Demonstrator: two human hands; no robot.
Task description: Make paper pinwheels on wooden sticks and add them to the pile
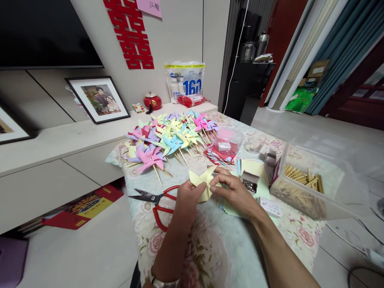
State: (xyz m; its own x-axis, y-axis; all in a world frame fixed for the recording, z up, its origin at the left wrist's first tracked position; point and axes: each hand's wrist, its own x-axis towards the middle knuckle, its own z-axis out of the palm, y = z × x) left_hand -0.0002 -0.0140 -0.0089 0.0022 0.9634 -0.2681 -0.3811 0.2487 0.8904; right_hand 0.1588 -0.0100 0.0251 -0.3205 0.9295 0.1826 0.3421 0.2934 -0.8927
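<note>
A piece of folded pale yellow paper (205, 176) is held over the cloth-covered counter (222, 244), between both hands. It is pinched by the thumb and fingers of the left hand (189, 192), and its near right edge is pinched by those of the right hand (230, 187). Red-handled scissors (156, 198) are laid open beside the left hand; coloured pinwheels (173, 144) are heaped behind, and wooden sticks (304, 180) are held in a plastic box (321, 210).

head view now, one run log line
left hand: holds yellow paper pinwheel | right hand: touching it | scissors: open, beside left hand | other pinwheels: heaped beyond
</note>
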